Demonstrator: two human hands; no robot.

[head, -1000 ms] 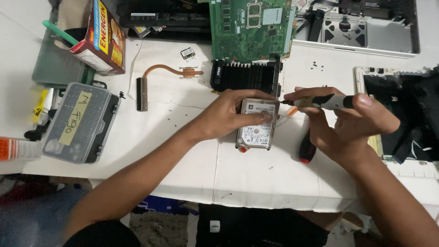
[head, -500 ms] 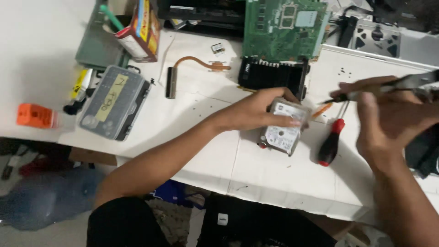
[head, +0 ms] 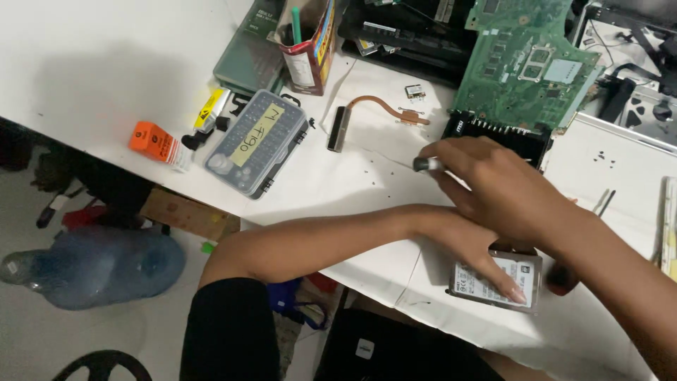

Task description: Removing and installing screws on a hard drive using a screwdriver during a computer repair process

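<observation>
The hard drive (head: 496, 279) lies flat on the white table (head: 127, 77), close to its near edge, label side up. The left hand (head: 479, 257) presses down on it with fingers spread flat, fingertips (head: 517, 295) resting on the label; it grips nothing, it only pins the drive in place. The right hand (head: 504, 187) crosses above the left, fingers curled closed around a screwdriver (head: 427, 164), whose grey end pokes out past the knuckles.

With the drive so near the table edge, a slip of the flat left hand could push it off onto the floor. Tiny loose screws (head: 605, 156) scattered on the table could be brushed away by either forearm.

Further out sit a copper heat pipe (head: 384, 110), a green circuit board (head: 525, 63), a grey bit case (head: 257, 141) and an orange box (head: 156, 143).
</observation>
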